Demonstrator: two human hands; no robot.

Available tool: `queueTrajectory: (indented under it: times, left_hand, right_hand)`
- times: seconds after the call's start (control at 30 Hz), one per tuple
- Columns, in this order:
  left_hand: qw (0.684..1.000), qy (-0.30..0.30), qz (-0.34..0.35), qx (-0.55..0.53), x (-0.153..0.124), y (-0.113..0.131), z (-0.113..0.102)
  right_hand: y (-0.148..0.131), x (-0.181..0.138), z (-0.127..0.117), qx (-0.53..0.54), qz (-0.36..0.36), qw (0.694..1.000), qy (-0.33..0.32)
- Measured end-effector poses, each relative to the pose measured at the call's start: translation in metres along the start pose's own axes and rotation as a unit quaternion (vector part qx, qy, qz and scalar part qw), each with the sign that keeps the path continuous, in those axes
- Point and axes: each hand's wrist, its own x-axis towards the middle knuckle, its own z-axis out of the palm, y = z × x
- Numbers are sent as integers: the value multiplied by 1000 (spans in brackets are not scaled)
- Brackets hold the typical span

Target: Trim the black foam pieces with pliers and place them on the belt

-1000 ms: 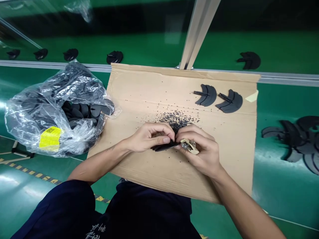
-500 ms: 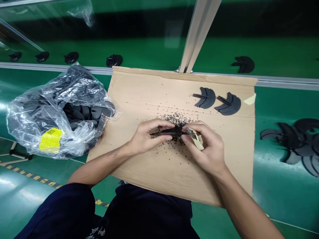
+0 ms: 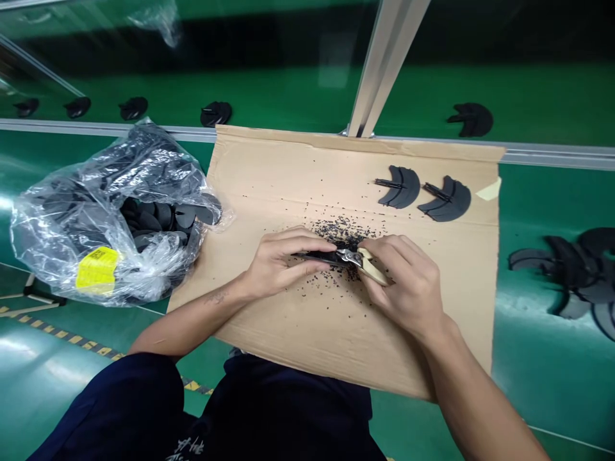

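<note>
Between the thumb and fingers of my left hand (image 3: 283, 259) is a black plastic part (image 3: 319, 256), held edge-on and partly hidden by the fingers. My right hand (image 3: 408, 278) grips small nippers (image 3: 372, 266) with cream handles. Their metal jaws meet the right end of the part; whether they are cutting into it I cannot tell. Many tiny black scraps (image 3: 343, 228) lie scattered beneath both hands on a cardboard sheet (image 3: 298, 339). Two curved black parts (image 3: 406, 187) with thin stems rest at the sheet's upper right.
A clear plastic bag (image 3: 72, 211) full of black parts, with a yellow label, stands at left. More black parts (image 3: 571, 275) are piled on the green table at right. A metal frame post (image 3: 384, 70) rises behind the cardboard, beside glass-like panels showing reflections.
My right hand has turned and shifted slightly right, bringing the nippers' metal jaws and cream handles into clearer view. My left hand still holds the black part in nearly the same place.
</note>
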Motion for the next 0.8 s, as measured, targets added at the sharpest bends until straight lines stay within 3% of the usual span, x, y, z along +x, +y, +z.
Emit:
queueTrajectory:
  times: [0.2,0.53,0.73,0.8]
  left_hand:
    - [1000,-4,10,-3,0,-1,0]
    - [1000,-1,22,-11,-2,-2,3]
    - [1000,-1,19,-10,-1,0,1]
    - [1000,-2,12,-3,0,2,1]
  right_hand:
    - [-1,0,-1,13,-3,1000,-3]
    - [-5,-3,-6,-134,-41,990,8]
    - [-4,-3,-3,-17,-14,1000,21]
    - [-2,-2,-2,-41,-2,999,30]
